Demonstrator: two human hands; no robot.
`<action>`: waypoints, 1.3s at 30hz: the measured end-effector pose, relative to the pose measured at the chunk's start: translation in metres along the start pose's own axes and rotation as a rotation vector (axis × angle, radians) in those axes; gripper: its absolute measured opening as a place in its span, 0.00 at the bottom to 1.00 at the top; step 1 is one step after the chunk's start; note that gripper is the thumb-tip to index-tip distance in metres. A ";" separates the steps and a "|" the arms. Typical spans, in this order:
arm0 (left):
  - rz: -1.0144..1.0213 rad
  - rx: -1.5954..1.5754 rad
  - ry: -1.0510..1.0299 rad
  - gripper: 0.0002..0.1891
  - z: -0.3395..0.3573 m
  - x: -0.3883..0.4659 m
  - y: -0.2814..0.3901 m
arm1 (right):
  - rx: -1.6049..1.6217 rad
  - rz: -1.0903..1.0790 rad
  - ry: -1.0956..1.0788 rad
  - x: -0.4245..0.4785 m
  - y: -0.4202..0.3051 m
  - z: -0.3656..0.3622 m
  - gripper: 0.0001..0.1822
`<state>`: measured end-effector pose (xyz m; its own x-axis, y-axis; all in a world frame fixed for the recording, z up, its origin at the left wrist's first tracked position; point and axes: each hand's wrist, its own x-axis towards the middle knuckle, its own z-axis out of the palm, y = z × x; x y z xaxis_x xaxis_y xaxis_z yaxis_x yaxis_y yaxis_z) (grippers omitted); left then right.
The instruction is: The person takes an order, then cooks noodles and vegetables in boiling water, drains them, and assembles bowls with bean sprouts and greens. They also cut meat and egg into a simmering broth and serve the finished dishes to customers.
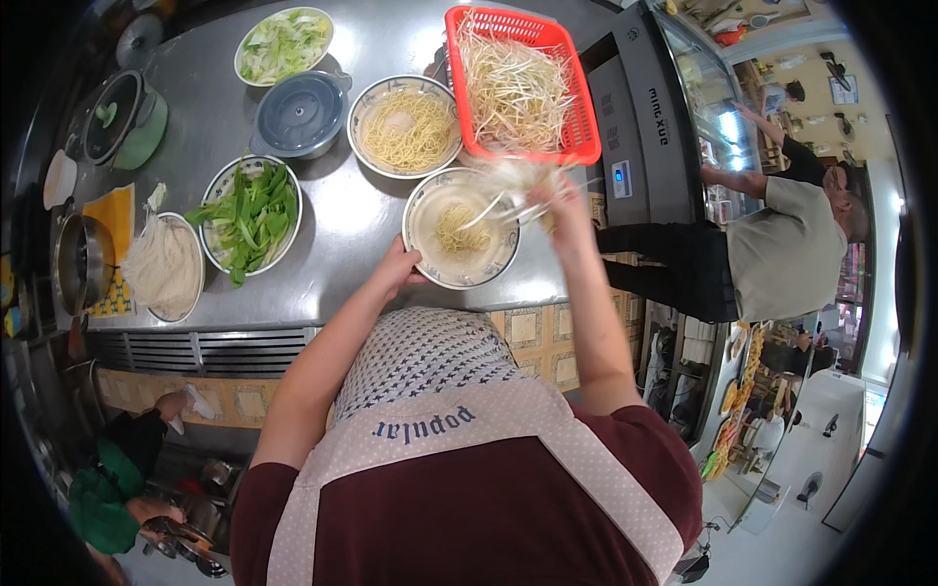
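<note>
My left hand [400,265] grips the near left rim of a patterned bowl [506,258], in which a small heap of yellow noodles [463,228] lies. Over that bowl's right side, my right hand [563,209] holds a blurred bunch of bean sprouts [516,192]. Directly behind stands a red plastic basket [592,139] heaped with more bean sprouts [513,91]. A second patterned bowl [357,130], with a larger portion of yellow noodles [410,132], stands left of the basket.
Leafy greens [253,212], a lidded bowl [300,113], chopped lettuce [284,45], white rice noodles [163,264], a green pot [143,132] and a metal pan [82,256] stand leftward on the steel table [337,242]. A grey cabinet [630,110] borders the right; people [788,249] stand beyond.
</note>
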<state>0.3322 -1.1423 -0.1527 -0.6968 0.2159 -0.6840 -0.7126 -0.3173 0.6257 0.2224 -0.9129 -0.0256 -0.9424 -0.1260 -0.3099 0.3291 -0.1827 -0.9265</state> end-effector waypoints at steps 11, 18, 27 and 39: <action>0.601 1.058 0.395 0.34 0.016 -0.028 0.024 | -1.444 -0.275 -0.259 -0.027 0.069 0.025 0.40; 0.727 0.911 0.559 0.23 -0.028 -0.045 0.078 | -1.484 -0.212 -0.439 -0.036 0.063 0.038 0.38; 0.392 1.022 1.194 0.22 -0.241 -0.074 0.078 | -1.526 -0.277 -0.442 -0.034 0.026 0.061 0.25; 0.788 0.308 0.791 0.13 -0.192 -0.147 0.140 | -1.455 -0.260 -0.256 -0.050 0.035 0.026 0.22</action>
<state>0.3504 -1.3962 -0.0366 -0.7881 -0.6143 -0.0389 -0.1687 0.1548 0.9734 0.2829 -0.9386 -0.0369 -0.8772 -0.4340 -0.2056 -0.3323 0.8576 -0.3926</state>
